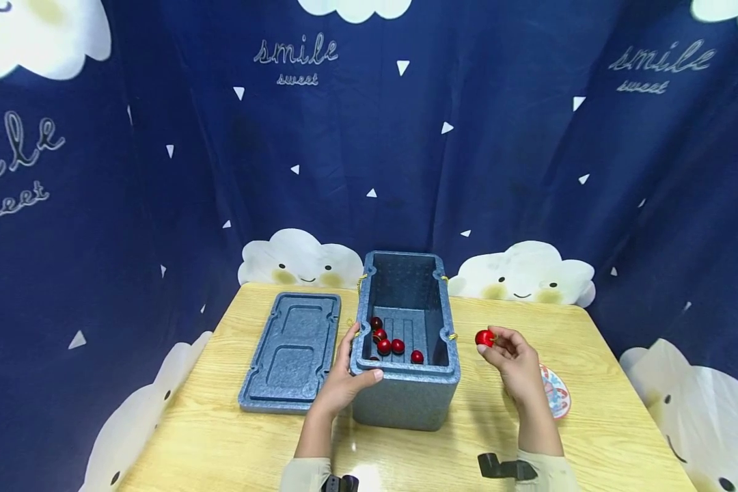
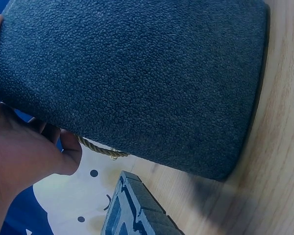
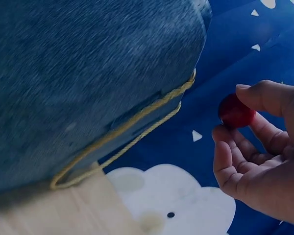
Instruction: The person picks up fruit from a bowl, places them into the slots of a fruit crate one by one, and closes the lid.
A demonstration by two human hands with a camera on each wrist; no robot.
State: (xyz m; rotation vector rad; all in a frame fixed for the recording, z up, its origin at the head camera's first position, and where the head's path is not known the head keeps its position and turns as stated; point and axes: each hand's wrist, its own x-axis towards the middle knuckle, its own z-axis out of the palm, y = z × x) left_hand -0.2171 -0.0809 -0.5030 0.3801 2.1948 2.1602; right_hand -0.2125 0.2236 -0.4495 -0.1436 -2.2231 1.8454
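In the head view a deep grey-blue box (image 1: 406, 403) stands uncovered in the middle of the table. My left hand (image 1: 341, 386) grips its near left corner, thumb over the front rim and fingers along the left side. To the right of the box, my right hand (image 1: 513, 359) is raised and pinches a small shiny red ball (image 1: 484, 338) between thumb and fingers; a bit of gold shows beside it. The right wrist view shows this red ball (image 3: 235, 111) at the fingertips, apart from the box. Several similar red balls (image 1: 398, 346) lie on the box floor.
Left of the box the matching lid (image 1: 290, 355) lies flat on the wooden table (image 1: 197, 430). A colourful round-edged flat piece (image 1: 556, 393) lies partly behind my right wrist. Yellow cord (image 3: 137, 120) loops along the box's side. A dark blue curtain (image 1: 400, 137) hangs behind.
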